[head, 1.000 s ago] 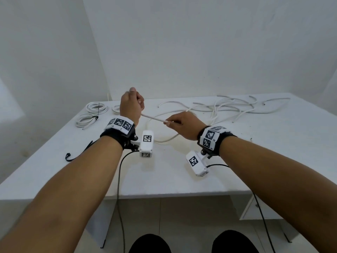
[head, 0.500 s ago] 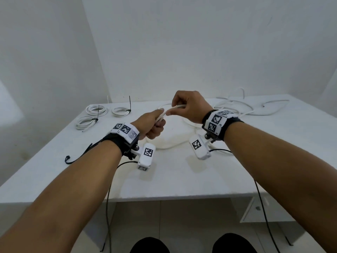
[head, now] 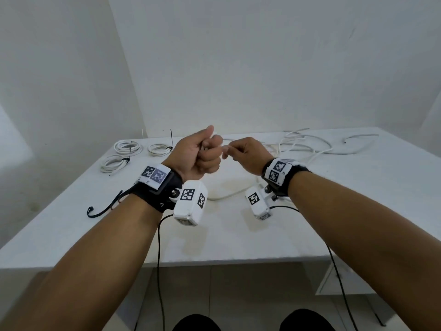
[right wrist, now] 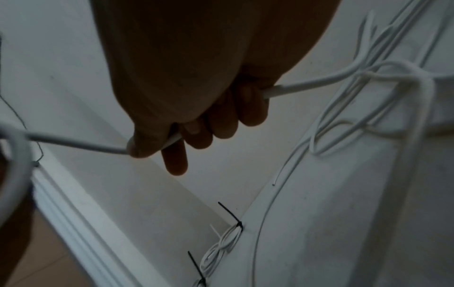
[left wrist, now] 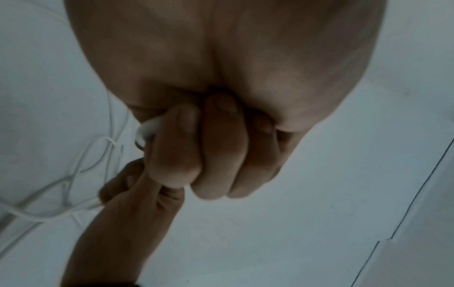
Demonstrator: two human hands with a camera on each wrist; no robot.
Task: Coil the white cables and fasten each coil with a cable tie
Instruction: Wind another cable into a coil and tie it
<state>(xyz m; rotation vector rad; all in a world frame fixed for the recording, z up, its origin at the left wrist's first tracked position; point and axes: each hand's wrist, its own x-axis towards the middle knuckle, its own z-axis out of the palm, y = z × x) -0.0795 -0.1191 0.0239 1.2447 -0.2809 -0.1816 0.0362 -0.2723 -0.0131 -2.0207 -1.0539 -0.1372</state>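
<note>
The left hand (head: 199, 155) is fisting tight around the start of a white cable (right wrist: 307, 86), with a short curl of it showing at the little-finger side of the grip in the left wrist view, while the right hand (head: 245, 152) is pinching the same cable between thumb and fingers (right wrist: 222, 116), just beside the left fist, and feeding it across. Behind the right grip the cable is trailing away into a loose tangle of white cables (head: 310, 145) lying on the surface (head: 238, 230), and that is probably where trouble is waiting: the slack is crossing over other strands, so a firm pull is likely to be dragging a snag or a whole second cable along with it. The loop inside the left grip is hidden, so how many turns it is holding cannot be told; the springy cable may well be pushing to open out if those fingers ease. A kink may also be forming at the right pinch if the cable is being twisted instead of laid. Well apart from both grips, three tied coils (head: 127, 147) are sitting at the far left.
</note>
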